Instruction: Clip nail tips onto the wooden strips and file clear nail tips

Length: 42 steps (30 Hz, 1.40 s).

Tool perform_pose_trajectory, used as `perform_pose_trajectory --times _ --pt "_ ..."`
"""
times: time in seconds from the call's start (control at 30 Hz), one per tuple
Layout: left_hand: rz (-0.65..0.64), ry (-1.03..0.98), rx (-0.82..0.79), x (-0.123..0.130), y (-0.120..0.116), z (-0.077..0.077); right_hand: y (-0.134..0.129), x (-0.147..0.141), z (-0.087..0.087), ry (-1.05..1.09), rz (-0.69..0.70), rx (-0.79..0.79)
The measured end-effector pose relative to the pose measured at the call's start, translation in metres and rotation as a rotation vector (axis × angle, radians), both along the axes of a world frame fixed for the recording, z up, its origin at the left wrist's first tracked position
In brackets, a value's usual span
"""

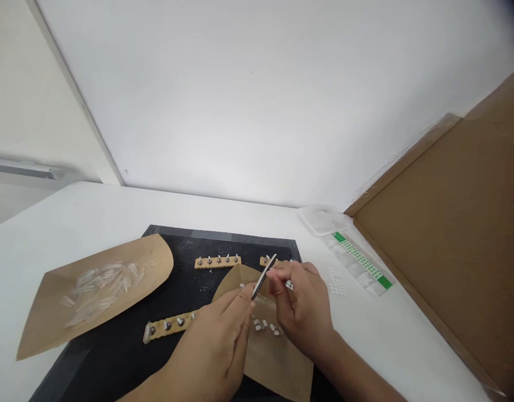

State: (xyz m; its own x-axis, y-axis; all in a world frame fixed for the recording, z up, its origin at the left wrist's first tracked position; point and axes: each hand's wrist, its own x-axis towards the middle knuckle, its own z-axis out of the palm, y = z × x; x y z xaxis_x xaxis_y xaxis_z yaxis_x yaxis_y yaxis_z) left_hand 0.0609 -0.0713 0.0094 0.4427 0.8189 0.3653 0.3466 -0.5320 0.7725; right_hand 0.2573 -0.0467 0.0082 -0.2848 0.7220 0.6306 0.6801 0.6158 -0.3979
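Note:
My left hand (217, 335) is closed on a thin flat strip (263, 277) with a dark side and a pale edge, held tilted up to the right. Thumb and fingertips of my right hand (303, 301) are pinched together at the strip's side; anything small between them is hidden. Beneath both hands lies a brown paper sheet (282, 371) with several small white oval pieces (264, 325). A wooden bar (160, 328) with metal-based white pegs runs partly behind my left hand. Farther back is a similar bar (218, 262), and another bar (263, 261) is mostly covered by the strip and right hand.
A black board (181, 290) lies under the work. On the left, brown paper (43, 312) carries clear plastic tubes (110, 279). To the right are a clear plastic tray (319, 219), a green-and-white labelled packet (361, 259), small white pieces (337, 282) and a tall brown cardboard panel (450, 223).

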Motion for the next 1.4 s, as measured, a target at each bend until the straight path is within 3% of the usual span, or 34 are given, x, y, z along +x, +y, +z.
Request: perform_pose_trajectory --times 0.13,0.27,0.37,0.5,0.63,0.8,0.9,1.03,1.17,1.33,1.4 --pt "0.003 -0.007 0.009 0.0009 0.0001 -0.0009 0.0014 0.001 -0.0002 -0.031 0.098 -0.013" --pt "0.003 -0.002 -0.016 0.0011 -0.0003 -0.0032 0.0017 0.0017 -0.0006 -0.017 0.029 -0.008" --pt "0.0 -0.012 -0.008 0.001 -0.0001 -0.0037 0.0004 0.0014 -0.0011 -0.019 0.131 -0.039" --pt "-0.001 -0.016 -0.02 0.0005 0.0008 -0.0027 0.0001 0.0011 -0.002 -0.002 0.06 -0.003" --pt "-0.003 -0.023 0.004 0.0004 -0.0005 -0.0013 0.0001 0.0018 -0.0025 -0.016 0.132 -0.035" --pt "-0.003 -0.024 -0.01 -0.0006 -0.0021 0.0012 0.0002 0.0024 -0.0028 0.003 0.088 -0.011" --pt "0.006 -0.02 0.009 -0.0009 -0.0023 0.0008 -0.0004 0.0019 -0.0026 -0.004 0.154 -0.029" --pt "0.005 -0.027 -0.007 0.0006 -0.0026 -0.0005 0.0009 0.0017 -0.002 -0.013 0.055 0.029" --pt "0.0 -0.036 0.014 0.0016 -0.0024 0.0008 0.0008 0.0029 -0.0014 -0.034 0.129 0.008" --pt "-0.021 -0.075 0.024 0.0019 -0.0005 0.0041 0.0025 0.0051 -0.001 0.003 0.029 0.015" --pt "-0.006 -0.07 0.034 0.0022 -0.0003 0.0035 0.0027 0.0053 -0.0016 -0.002 0.093 -0.008"
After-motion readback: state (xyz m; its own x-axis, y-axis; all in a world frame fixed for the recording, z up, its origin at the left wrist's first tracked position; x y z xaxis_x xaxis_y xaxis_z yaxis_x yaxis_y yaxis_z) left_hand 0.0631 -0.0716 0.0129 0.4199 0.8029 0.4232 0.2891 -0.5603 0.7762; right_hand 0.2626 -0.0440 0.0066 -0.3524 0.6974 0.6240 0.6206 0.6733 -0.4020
